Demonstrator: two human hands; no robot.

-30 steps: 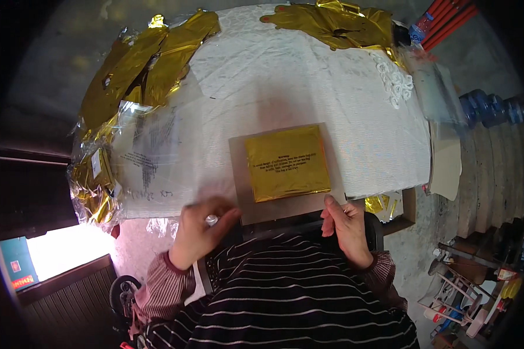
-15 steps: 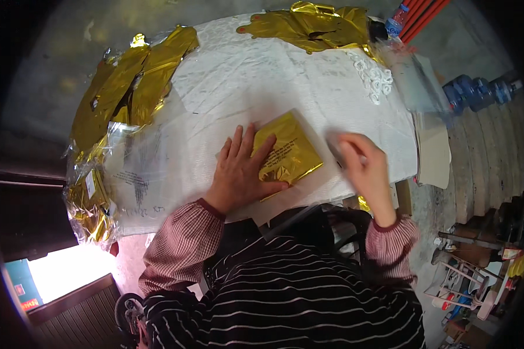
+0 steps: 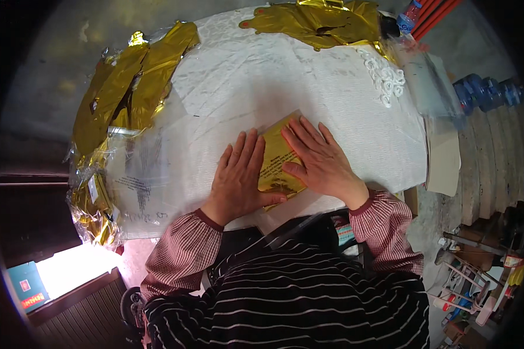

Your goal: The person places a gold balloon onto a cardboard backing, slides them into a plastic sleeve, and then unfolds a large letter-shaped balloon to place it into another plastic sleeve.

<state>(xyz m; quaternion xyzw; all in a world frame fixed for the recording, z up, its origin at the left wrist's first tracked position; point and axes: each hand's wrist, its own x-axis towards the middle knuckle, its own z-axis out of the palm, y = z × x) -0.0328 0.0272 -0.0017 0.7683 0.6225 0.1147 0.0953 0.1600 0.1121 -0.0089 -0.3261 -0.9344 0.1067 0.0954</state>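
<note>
A gold foil piece, folded to a flat square inside a clear plastic bag point(image 3: 273, 166), lies near the front edge of the white-covered table point(image 3: 233, 81). Dark print runs over the bag's face. My left hand point(image 3: 239, 177) lies flat along its left side, fingers stretched and thumb across the lower part. My right hand point(image 3: 320, 160) presses flat on the upper right part with fingers spread. Both palms cover portions of the packet. The bag's clear end reaches past the foil toward my lap.
Gold foil balloons point(image 3: 137, 87) are heaped along the left edge, and another gold foil pile point(image 3: 326, 26) lies at the far edge. White rings point(image 3: 384, 75) sit at the far right, beside clear plastic bags point(image 3: 428, 81). Printed clear bags point(image 3: 140, 174) lie left of my hands.
My right hand has come in from the right of the packet and now lies flat on it. The left hand has stayed on the packet's left side.
</note>
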